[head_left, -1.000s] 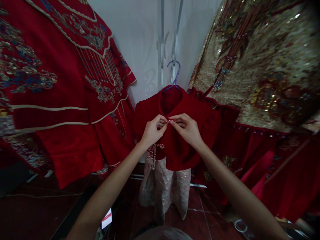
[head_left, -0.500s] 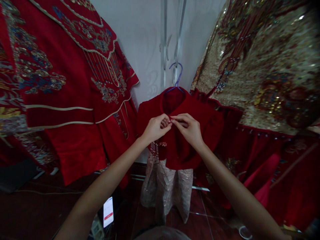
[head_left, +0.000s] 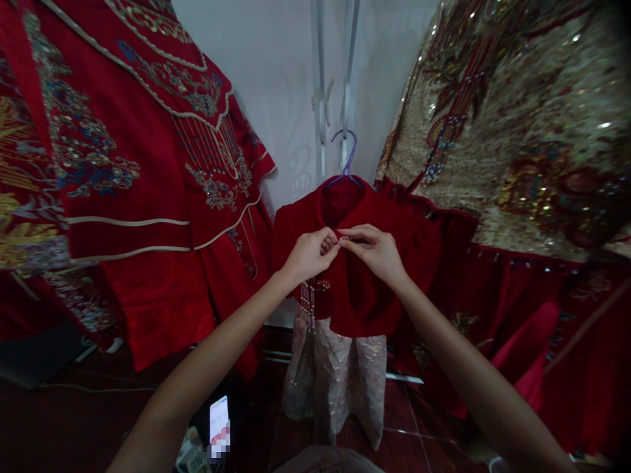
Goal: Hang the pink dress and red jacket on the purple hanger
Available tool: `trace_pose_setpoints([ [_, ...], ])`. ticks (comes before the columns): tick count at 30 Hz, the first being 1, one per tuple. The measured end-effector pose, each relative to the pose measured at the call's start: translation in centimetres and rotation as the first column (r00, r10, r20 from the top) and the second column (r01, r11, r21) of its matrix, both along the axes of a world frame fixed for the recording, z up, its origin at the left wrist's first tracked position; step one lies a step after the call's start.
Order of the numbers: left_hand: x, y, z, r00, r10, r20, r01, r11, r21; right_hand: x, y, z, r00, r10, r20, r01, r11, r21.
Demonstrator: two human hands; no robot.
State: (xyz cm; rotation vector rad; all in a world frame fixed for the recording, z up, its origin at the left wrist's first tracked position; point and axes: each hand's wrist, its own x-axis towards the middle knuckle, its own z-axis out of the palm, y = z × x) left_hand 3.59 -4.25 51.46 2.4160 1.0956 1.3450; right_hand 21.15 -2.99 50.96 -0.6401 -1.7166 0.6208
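A short red jacket hangs on a purple hanger in front of me. At its front opening, just below the collar, my left hand and my right hand meet, both with fingers pinched. Between their fingertips shows a small beaded fastener, apparently a frog button; its exact shape is partly hidden. Lower on the jacket sits another beaded fastener, and a beaded tassel dangles beside it. A pale shiny skirt hangs beneath the jacket.
Embroidered red garments hang at the left. A gold sequined garment hangs at the right above dark red cloth. Metal rails stand against the pale wall. A lit phone is at the lower left, above dark tiles.
Both hands stay pinched at the collar fastener, with only slight finger shifts. The whole view has shifted a little.
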Motion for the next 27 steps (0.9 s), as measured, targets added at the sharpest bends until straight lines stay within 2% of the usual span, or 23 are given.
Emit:
trace_pose_setpoints([
  [5, -0.1, -0.3, 0.3, 0.993, 0.025, -0.112, -0.020, 0.999, 0.044, -0.2, 0.7, 0.2, 0.999, 0.045, 0.005, -0.044, 0.994, -0.104],
  [9, 0.0, -0.5, 1.0, 0.977, 0.062, -0.206, -0.045, 0.995, 0.085, 0.1, 0.8, 0.5, 0.995, 0.072, 0.074, -0.063, 0.991, -0.118],
  [14, 0.2, -0.8, 2.6, 0.880, 0.128, -0.458, -0.037, 0.979, 0.201, 1.0, 0.9, 2.0, 0.970, 0.134, 0.201, -0.107, 0.984, -0.139],
  [16, 0.5, -0.7, 2.8, 0.861, 0.159, -0.483, -0.047, 0.971, 0.236, 1.2, 1.2, 2.7, 0.948, 0.152, 0.279, -0.124, 0.985, -0.116],
  [19, 1.2, -0.3, 2.1, 0.931, 0.127, -0.341, -0.063, 0.979, 0.194, 1.2, 1.8, 3.0, 0.942, 0.111, 0.317, -0.106, 0.994, -0.031],
  [22, 1.9, 0.2, 0.0, 0.999, -0.043, 0.018, 0.044, 0.999, -0.019, 0.7, 1.9, 1.3, 0.987, 0.047, 0.156, -0.052, 0.998, 0.028],
  [25, 2.6, 0.6, -2.4, 0.901, -0.177, 0.397, 0.287, 0.927, -0.239, -0.2, 0.7, -1.8, 0.998, -0.051, 0.034, 0.049, 0.997, 0.061],
  [27, 3.1, 0.6, -3.6, 0.823, -0.202, 0.530, 0.391, 0.879, -0.273, -0.7, -0.6, -3.8, 0.983, -0.142, 0.117, 0.124, 0.981, 0.146],
])
